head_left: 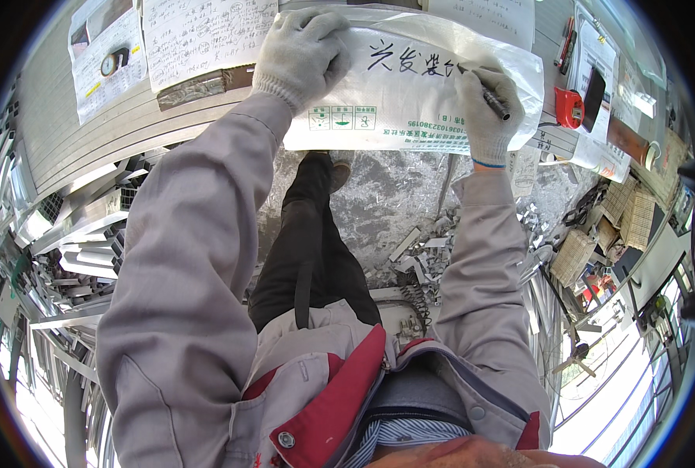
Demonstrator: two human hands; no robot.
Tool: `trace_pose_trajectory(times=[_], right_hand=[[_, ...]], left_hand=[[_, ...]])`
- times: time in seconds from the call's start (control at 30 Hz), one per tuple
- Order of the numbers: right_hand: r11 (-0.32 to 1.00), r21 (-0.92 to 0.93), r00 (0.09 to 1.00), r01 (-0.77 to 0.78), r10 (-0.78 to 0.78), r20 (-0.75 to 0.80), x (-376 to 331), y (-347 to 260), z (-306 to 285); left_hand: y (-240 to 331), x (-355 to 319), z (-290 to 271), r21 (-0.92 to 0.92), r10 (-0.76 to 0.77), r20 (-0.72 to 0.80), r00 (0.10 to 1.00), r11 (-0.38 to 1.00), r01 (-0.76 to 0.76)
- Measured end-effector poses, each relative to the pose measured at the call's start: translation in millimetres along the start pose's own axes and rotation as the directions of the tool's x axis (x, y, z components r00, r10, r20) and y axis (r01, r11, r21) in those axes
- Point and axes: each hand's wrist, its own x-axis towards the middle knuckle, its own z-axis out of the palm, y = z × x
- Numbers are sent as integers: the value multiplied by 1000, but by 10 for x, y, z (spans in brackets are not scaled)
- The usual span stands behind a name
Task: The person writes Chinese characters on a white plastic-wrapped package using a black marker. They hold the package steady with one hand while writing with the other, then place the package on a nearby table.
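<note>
A white plastic bag point(402, 97) with green print lies flat across the table edge, its near part reaching over the edge. Dark handwritten characters run along its upper part. My right hand point(484, 117), in a pale knitted glove, grips a black marker pen point(495, 104). The pen's tip is at the right end of the handwriting. My left hand point(300, 58), gloved too, rests at the bag's upper left with its fingers curled in and holds it down. Its fingertips are partly hidden.
Handwritten sheets point(207, 39) and a watch point(114, 61) lie at the left on the ribbed table point(66, 148). To the right are a red tape measure point(569, 107) and a clipboard point(593, 51). Metal profiles point(90, 253) are heaped below left; metal offcuts point(425, 253) litter the floor.
</note>
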Motion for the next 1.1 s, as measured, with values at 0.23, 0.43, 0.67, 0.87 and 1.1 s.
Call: trace_pose_trajectory(times=[0.23, 0.43, 0.67, 0.87, 1.1], right_hand=[[999, 15, 999, -33, 33, 8, 10, -12, -45], [999, -2, 999, -49, 49, 8, 4, -25, -42], [997, 36, 997, -69, 68, 18, -9, -61, -46], [997, -54, 998, -47, 45, -49, -8, -44, -24], [999, -4, 999, -52, 52, 18, -19, -72, -50]], left_hand=[[-3, -11, 11, -13, -2, -18, 1000, 1000, 1], [-16, -14, 26, -3, -1, -14, 1000, 1000, 1], [-20, -14, 8, -8, 8, -4, 1000, 1000, -8], [-9, 4, -8, -10, 7, -8, 1000, 1000, -8], [12, 88, -76, -126, 56, -131, 990, 989, -73]])
